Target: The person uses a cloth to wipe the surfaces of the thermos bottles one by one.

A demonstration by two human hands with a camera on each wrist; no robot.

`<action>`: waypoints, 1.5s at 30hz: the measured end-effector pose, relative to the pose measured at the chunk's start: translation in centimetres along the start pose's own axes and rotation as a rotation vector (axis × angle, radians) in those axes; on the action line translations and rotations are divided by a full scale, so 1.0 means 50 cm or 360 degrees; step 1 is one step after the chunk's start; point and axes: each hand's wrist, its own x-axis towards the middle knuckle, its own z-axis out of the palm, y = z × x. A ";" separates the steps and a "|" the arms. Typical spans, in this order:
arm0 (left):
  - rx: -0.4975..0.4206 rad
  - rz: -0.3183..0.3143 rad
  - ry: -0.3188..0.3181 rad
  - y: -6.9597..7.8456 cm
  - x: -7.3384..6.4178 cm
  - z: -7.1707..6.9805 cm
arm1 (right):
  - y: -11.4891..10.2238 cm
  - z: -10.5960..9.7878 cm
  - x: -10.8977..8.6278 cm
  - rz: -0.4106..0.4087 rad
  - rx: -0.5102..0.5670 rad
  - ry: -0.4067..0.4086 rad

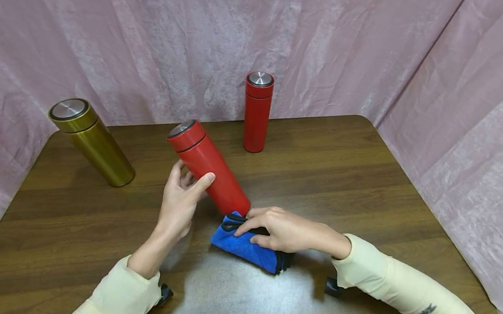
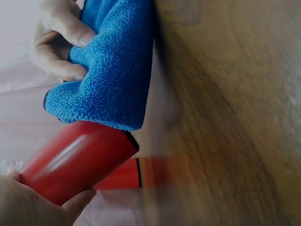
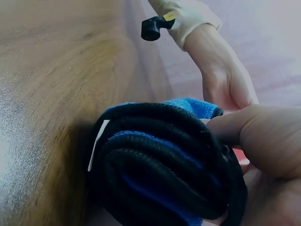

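A red thermos bottle (image 1: 211, 167) with a steel-topped lid leans to the left, its lower end toward the middle of the table. My left hand (image 1: 180, 198) grips it around the body, thumb across the front. In the left wrist view the bottle's base (image 2: 127, 143) shows raised off the wood. My right hand (image 1: 279, 228) pinches a folded blue cloth (image 1: 245, 246) with black edging, right at the bottle's lower end. From the right wrist view, the cloth's rolled layers (image 3: 160, 160) face the camera, with the right thumb (image 3: 230, 125) against them.
A second, slimmer red thermos (image 1: 257, 114) stands upright at the back of the wooden table (image 1: 332, 170). To the left stands a gold thermos (image 1: 100, 149). Pink curtains (image 1: 207, 47) hang behind and beside the table.
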 end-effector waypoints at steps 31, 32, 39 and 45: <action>-0.1179 0.0418 0.0472 0.084 -0.064 -0.029 | -0.005 0.014 -0.056 0.0059 0.0963 0.1225; -0.1194 0.0413 0.0475 0.085 -0.066 -0.027 | -0.010 0.015 -0.049 0.0024 0.0948 0.1240; -0.1222 0.0324 0.0411 0.085 -0.076 -0.009 | -0.030 0.012 -0.002 -0.0145 0.0740 0.1392; -0.1218 0.0286 0.0367 0.084 -0.078 0.001 | -0.022 -0.007 0.027 -0.0161 0.0653 0.1555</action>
